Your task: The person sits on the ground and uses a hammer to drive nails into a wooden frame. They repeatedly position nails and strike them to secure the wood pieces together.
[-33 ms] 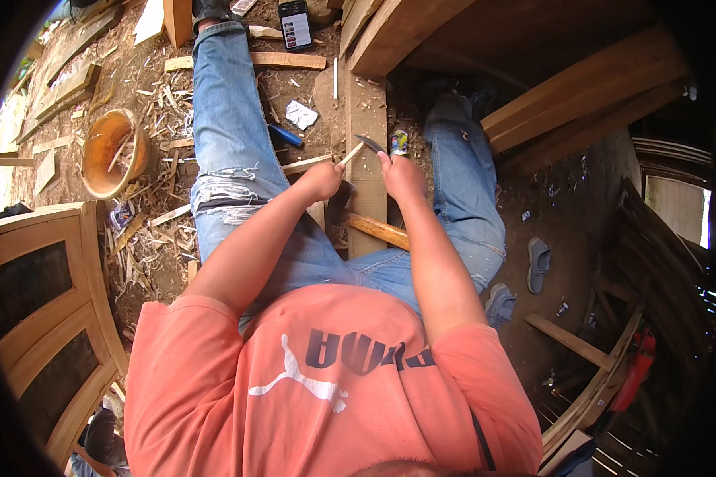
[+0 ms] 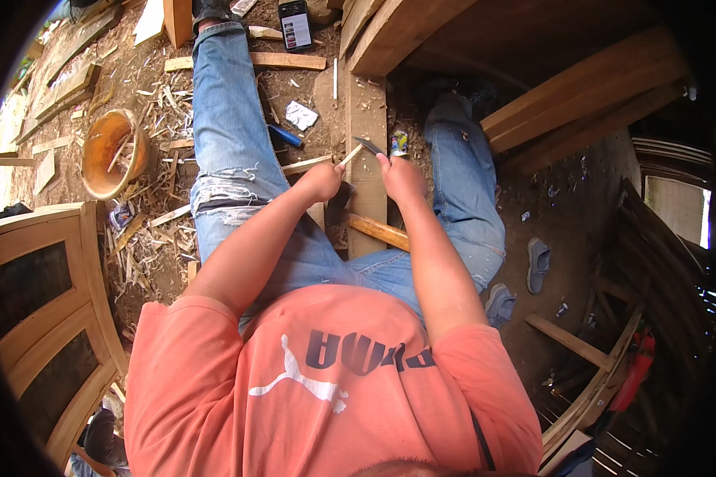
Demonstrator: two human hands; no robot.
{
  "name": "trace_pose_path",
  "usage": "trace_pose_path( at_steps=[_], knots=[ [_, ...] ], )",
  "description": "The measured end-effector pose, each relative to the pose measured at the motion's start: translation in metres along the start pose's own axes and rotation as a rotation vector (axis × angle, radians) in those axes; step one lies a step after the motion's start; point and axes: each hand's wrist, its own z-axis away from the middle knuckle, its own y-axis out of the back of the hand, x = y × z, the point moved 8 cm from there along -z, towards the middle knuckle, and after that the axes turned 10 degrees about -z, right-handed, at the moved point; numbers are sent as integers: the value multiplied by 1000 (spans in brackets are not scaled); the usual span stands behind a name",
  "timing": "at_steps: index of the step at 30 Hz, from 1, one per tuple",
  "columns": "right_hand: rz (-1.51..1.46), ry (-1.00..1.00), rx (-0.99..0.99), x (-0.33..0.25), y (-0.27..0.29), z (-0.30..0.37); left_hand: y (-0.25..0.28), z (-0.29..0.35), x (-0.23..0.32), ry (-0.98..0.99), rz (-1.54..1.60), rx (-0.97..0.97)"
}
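My left hand is closed round a short, thin wooden stick, its pale end pointing up and right. My right hand grips a knife with a dark, slightly curved blade; its handle is hidden in the fist. The blade crosses the stick's far end, above a long wooden board between my legs. Below my hands lies a tool with a dark head and a wooden handle. A blue-handled tool rests by my left leg, and a small colourful packet lies beyond my right hand.
An orange-brown bucket stands at left among wood shavings, above a panelled wooden frame. A phone lies at the far side. Thick beams jut in at the right. Slippers lie beside my right leg.
The knife blade has shifted very slightly to the left over the stick's end. Both hands stay in place, and nothing else has visibly moved.
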Motion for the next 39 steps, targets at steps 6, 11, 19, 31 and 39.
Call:
trace_pose_path(
  at_steps=[6, 11, 19, 31, 39],
  knots=[
    [-46, -29, -26, 4, -3, -5, -4, -5, -2, 3, -28, 32],
    [-69, -53, 21, -1, -5, -1, -5, -7, -6, 22, -26, -12],
    [31, 47, 23, -10, -3, -4, -6, 2, -7, 195, 264, -137],
    [46, 71, -31, -14, -2, -5, -9, 5, -11, 237, 591, -245],
    [39, 72, -30, -12, 1, -11, -8, 10, -3, 230, 707, -319]
  ],
)
